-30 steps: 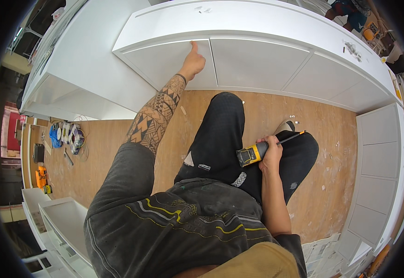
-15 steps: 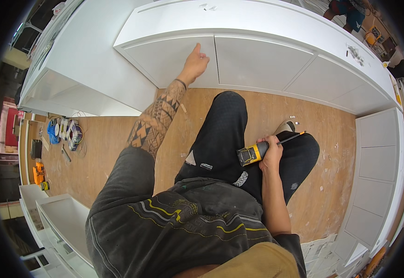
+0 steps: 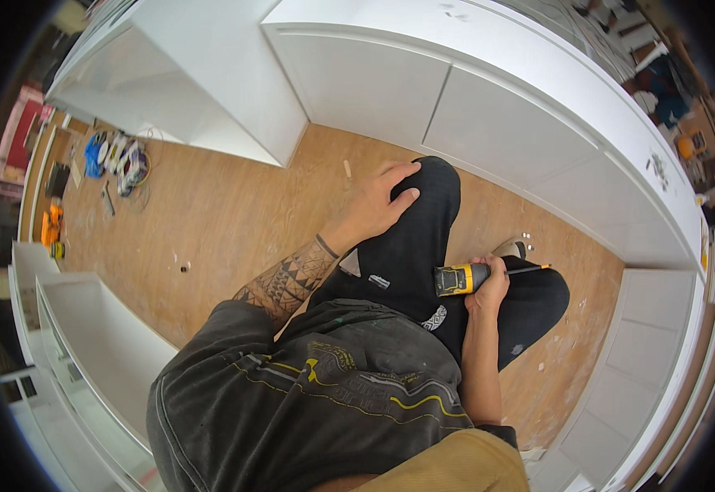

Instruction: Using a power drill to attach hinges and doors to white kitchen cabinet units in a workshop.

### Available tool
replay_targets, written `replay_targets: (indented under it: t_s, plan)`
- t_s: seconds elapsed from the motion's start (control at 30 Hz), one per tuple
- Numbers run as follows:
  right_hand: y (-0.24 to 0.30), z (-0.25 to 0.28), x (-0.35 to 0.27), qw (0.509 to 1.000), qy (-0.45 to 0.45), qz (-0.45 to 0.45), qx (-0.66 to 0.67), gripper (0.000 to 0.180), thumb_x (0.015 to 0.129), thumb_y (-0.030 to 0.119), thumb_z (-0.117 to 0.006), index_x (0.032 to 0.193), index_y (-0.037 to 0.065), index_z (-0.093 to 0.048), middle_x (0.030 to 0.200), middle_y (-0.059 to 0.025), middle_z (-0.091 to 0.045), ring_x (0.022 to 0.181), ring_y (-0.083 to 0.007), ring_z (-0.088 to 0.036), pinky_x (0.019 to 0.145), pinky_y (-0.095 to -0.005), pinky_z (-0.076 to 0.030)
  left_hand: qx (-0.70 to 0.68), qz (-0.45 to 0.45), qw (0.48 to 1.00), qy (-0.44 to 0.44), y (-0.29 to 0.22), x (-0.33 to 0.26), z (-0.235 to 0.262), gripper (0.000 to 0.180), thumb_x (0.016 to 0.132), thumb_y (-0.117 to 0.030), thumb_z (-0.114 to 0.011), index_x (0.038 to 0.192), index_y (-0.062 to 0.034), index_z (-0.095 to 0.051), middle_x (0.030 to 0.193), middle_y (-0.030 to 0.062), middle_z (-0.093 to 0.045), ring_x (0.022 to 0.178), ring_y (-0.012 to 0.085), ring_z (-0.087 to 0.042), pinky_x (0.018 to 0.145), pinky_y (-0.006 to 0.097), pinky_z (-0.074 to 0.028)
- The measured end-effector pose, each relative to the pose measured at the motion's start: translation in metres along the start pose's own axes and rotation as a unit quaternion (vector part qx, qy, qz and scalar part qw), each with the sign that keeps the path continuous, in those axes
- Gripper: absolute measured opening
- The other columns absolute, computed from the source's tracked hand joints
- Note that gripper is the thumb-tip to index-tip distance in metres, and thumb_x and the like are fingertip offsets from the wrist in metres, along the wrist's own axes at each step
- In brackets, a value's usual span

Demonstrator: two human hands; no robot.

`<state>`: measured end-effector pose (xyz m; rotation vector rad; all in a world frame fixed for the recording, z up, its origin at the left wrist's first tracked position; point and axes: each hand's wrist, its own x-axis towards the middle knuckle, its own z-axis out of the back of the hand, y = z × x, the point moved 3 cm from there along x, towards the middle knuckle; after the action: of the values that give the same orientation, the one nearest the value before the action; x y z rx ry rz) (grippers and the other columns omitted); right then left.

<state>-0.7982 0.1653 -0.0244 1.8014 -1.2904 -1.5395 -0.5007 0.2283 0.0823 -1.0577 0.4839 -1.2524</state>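
The left hand (image 3: 380,201) rests on the left knee (image 3: 441,184), palm down and holding nothing, its fingers loosely extended over the dark trousers and its thumb set apart from them. The right hand (image 3: 492,287) has its fingers wrapped around the drill (image 3: 456,280), near the end that carries the bit. The drill, yellow and black, lies on its side above the lap, between the thighs; its long dark bit (image 3: 525,270) points to the right across the right thigh and ends in an orange tip. Just beyond that thigh shows a shoe (image 3: 508,249), with small white bits on the wooden floor (image 3: 210,213) beside it. Ahead runs a low white cabinet (image 3: 365,82) with flat doors, all of them closed. On the floor to the left lie a blue bag (image 3: 94,156) and other packets, with a hammer-like tool (image 3: 108,199) near them and an orange tool (image 3: 52,225) farther out. An open white box (image 3: 107,328) stands at lower left.
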Motion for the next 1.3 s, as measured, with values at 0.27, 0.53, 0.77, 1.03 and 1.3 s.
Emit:
replay_targets:
  t_s: [0.27, 0.53, 0.77, 1.03, 1.3]
  plan:
    - [0.041, -0.011, -0.01, 0.998, 0.037, 0.05, 0.03, 0.023, 0.091, 0.022, -0.062, 0.093, -0.001, -0.063, 0.085, -0.0162, -0.071, 0.081, -0.0276, -0.068, 0.082, -0.041, -0.058, 0.083, -0.055, 0.994, -0.047, -0.006, -0.017, 0.015, 0.047, 0.093, -0.017, -0.074, 0.136, -0.0025, -0.063, 0.14, 0.0219, -0.057, 0.132, 0.0429, -0.054, 0.113, 0.049, -0.045]
    - [0.15, -0.057, -0.065, 0.985, 0.165, 0.018, 0.042, 0.019, 0.091, 0.023, -0.067, 0.083, 0.008, -0.059, 0.079, -0.0101, -0.065, 0.081, -0.027, -0.066, 0.088, -0.0479, -0.055, 0.018, -0.258, 0.961, 0.1, -0.06, -0.027, -0.051, 0.07, 0.078, -0.015, -0.083, 0.141, -0.0048, -0.054, 0.137, 0.0188, -0.055, 0.136, 0.042, -0.05, 0.117, 0.052, -0.04]
    - [0.176, -0.083, -0.11, 0.958, 0.275, 0.005, 0.074, 0.028, 0.099, 0.032, -0.064, 0.086, 0.008, -0.06, 0.083, -0.0094, -0.065, 0.086, -0.0276, -0.067, 0.102, -0.055, -0.052, -0.166, -0.18, 0.938, 0.247, -0.081, -0.031, -0.091, 0.05, 0.082, -0.015, -0.081, 0.125, -0.0022, -0.058, 0.118, 0.015, -0.064, 0.123, 0.034, -0.058, 0.118, 0.051, -0.037]
    - [0.149, -0.077, -0.121, 0.931, 0.338, 0.138, -0.015, 0.091, 0.101, 0.061, -0.054, 0.16, -0.005, -0.032, 0.149, -0.0346, -0.049, 0.142, -0.0432, -0.048, 0.122, -0.0549, -0.036, -0.289, -0.168, 0.929, 0.16, -0.078, -0.029, -0.099, 0.04, 0.085, -0.012, -0.073, 0.122, -0.0013, -0.059, 0.102, 0.0188, -0.066, 0.111, 0.0418, -0.058, 0.104, 0.052, -0.043]
    - [0.111, -0.075, -0.127, 0.875, 0.273, 0.286, -0.28, 0.102, 0.082, 0.017, -0.091, 0.16, -0.001, -0.028, 0.144, -0.0194, -0.058, 0.133, -0.0291, -0.057, 0.116, -0.0433, -0.043, -0.215, -0.154, 0.936, 0.232, -0.083, -0.029, -0.11, 0.061, 0.088, -0.012, -0.075, 0.144, -0.0036, -0.05, 0.147, 0.0199, -0.053, 0.141, 0.0399, -0.045, 0.122, 0.052, -0.031]
